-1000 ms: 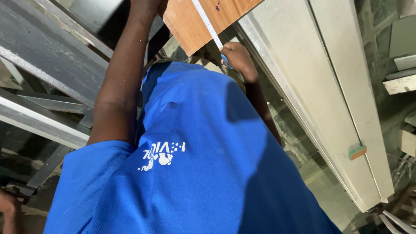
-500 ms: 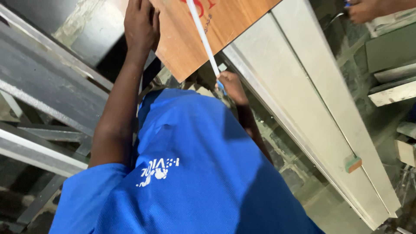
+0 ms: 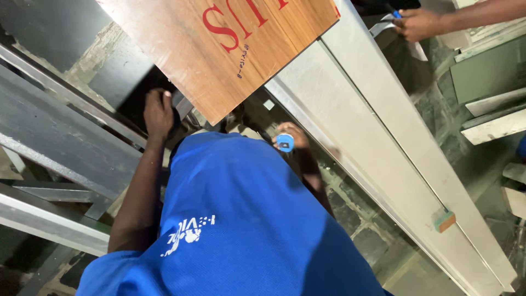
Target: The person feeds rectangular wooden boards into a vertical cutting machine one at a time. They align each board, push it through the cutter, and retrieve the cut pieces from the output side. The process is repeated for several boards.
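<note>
My right hand [image 3: 293, 136] is curled around a small round blue tape measure [image 3: 284, 143], held close to my blue shirt, just below the corner of a brown wood-grain board [image 3: 219, 60] with red lettering. No tape blade shows. My left hand [image 3: 159, 112] is extended forward with its fingers curled, resting on a dark panel [image 3: 118, 82] beside the board's lower left edge. Whether it grips anything is hidden.
A long pale grey panel [image 3: 372, 137] runs diagonally on the right, with a small brown and green block [image 3: 445, 221] on it. Grey metal bars [image 3: 49, 148] lie to the left. At top right another person's hand [image 3: 419, 23] holds a blue pen over paper.
My left hand has come off the brown board's edge and dropped to the dark panel. The white tape blade stretched along the board is gone from view. My right hand stays low.
</note>
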